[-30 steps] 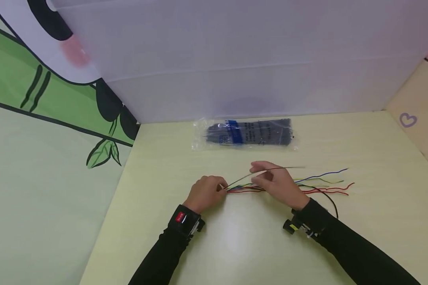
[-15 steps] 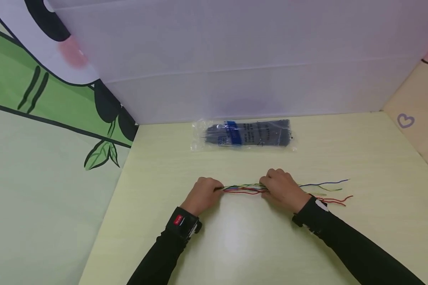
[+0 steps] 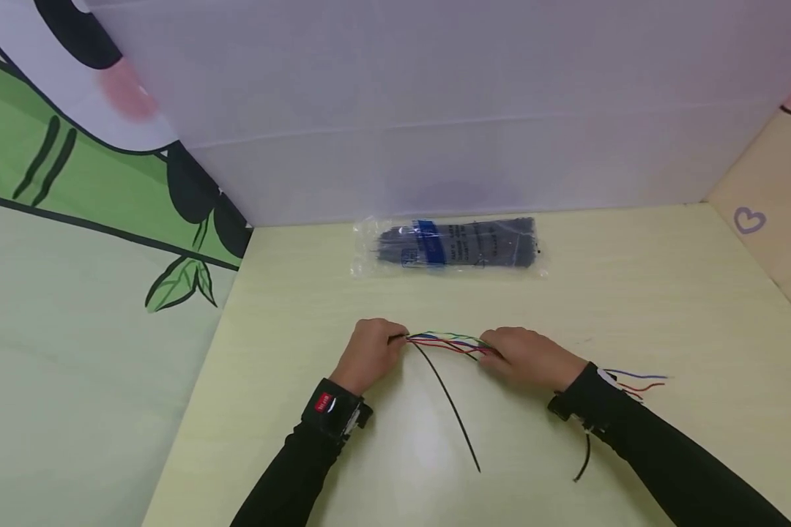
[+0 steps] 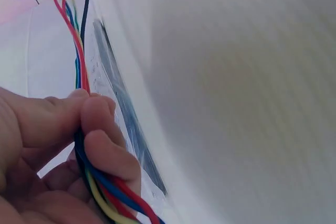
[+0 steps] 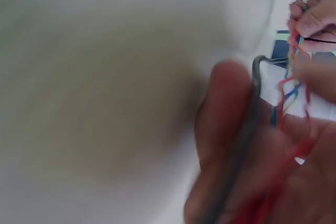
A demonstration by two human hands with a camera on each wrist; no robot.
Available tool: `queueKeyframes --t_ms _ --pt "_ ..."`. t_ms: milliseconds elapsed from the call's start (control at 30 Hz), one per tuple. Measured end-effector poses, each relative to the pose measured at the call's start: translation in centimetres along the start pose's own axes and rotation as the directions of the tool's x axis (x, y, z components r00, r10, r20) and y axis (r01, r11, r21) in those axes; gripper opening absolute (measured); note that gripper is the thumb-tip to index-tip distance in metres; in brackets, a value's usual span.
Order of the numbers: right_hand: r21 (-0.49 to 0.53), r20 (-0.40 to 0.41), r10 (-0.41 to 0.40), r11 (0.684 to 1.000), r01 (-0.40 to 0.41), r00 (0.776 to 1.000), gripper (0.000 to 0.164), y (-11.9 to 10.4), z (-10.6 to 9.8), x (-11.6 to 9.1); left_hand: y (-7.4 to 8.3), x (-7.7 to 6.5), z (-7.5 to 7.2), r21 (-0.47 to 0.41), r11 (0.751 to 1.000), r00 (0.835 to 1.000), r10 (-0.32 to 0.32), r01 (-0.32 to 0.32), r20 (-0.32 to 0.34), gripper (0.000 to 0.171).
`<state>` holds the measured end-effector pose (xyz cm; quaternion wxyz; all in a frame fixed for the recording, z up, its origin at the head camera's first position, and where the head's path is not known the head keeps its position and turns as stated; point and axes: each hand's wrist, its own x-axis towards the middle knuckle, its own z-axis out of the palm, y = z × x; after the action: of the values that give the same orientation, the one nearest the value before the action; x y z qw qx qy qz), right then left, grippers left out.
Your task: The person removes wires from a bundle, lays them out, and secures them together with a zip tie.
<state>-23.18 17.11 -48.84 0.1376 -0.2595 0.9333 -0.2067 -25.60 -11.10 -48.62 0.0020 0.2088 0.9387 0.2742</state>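
A bundle of thin coloured wires [image 3: 444, 341], red, blue, green, yellow and black, stretches between both hands above the table. My left hand [image 3: 369, 351] pinches it between thumb and curled fingers; in the left wrist view the wires [image 4: 81, 66] pass through that grip and fan out below. My right hand [image 3: 527, 357] holds the other part, its fingers curled round the wires. In the right wrist view this hand [image 5: 226, 114] is blurred, with red and black wires crossing the palm. From the left hand's fingertips a thin black strip [image 3: 450, 399] hangs towards the near side.
A clear plastic packet of dark cable ties [image 3: 461, 243] with a blue band lies at the back of the pale table [image 3: 290, 293]. Loose wire ends [image 3: 639, 377] stick out past the right wrist. Cloth with printed figures [image 3: 435, 110] stands behind.
The right hand has left the thin dark strip and moved onto the wires, then slightly right. The strip has swung from above the bundle to hang on the near side.
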Motion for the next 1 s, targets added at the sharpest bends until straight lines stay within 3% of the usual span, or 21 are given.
queueKeyframes --t_ms 133,233,367,433,500,633,733,833,900,1000 --pt "-0.006 0.040 0.025 1.000 -0.025 0.999 0.021 0.1 -0.1 -0.4 -0.3 -0.1 -0.2 -0.007 1.000 1.000 -0.013 0.013 0.002 0.013" --pt "-0.002 0.035 -0.016 1.000 0.017 0.999 0.013 1.0 -0.2 -1.0 -0.9 -0.3 -0.4 -0.003 0.999 0.999 -0.045 0.045 -0.012 0.014" --pt "0.122 0.081 -0.057 0.991 0.046 0.995 0.010 2.6 -0.4 -1.9 -1.7 -0.6 -0.6 -0.007 0.997 0.997 -0.074 0.074 -0.020 0.020" --pt "0.198 0.105 -0.063 0.979 0.041 0.992 0.003 3.1 -0.6 -2.2 -1.9 -0.6 -0.6 0.006 0.998 0.998 -0.066 0.066 -0.010 0.028" --pt "0.241 0.114 -0.066 0.970 0.037 0.991 0.010 3.4 -0.9 -2.4 -2.0 -0.5 -0.6 0.031 0.998 0.999 -0.051 0.050 0.004 0.034" --pt "0.251 0.136 -0.059 0.968 0.023 0.989 0.017 3.8 -1.8 -2.6 -2.0 -0.4 -0.7 0.099 0.995 0.999 -0.001 -0.003 0.034 0.039" --pt "0.186 0.115 -0.090 0.980 0.067 0.989 0.020 4.2 -2.3 -2.8 -1.7 -0.3 -0.9 0.120 0.990 0.996 0.061 -0.069 0.072 0.041" --pt "0.037 0.040 -0.172 0.985 0.171 0.984 0.024 4.5 -2.5 -2.7 -1.5 -0.3 -0.9 0.155 0.975 0.981 0.142 -0.162 0.131 0.039" --pt "-0.111 -0.018 -0.233 0.967 0.230 0.972 0.030 4.6 -2.6 -2.6 -1.3 -0.3 -0.9 0.183 0.962 0.969 0.172 -0.204 0.177 0.039" --pt "-0.357 -0.092 -0.294 0.902 0.244 0.951 0.038 4.7 -2.5 -2.4 -1.2 -0.5 -0.8 0.212 0.946 0.949 0.192 -0.247 0.251 0.038"
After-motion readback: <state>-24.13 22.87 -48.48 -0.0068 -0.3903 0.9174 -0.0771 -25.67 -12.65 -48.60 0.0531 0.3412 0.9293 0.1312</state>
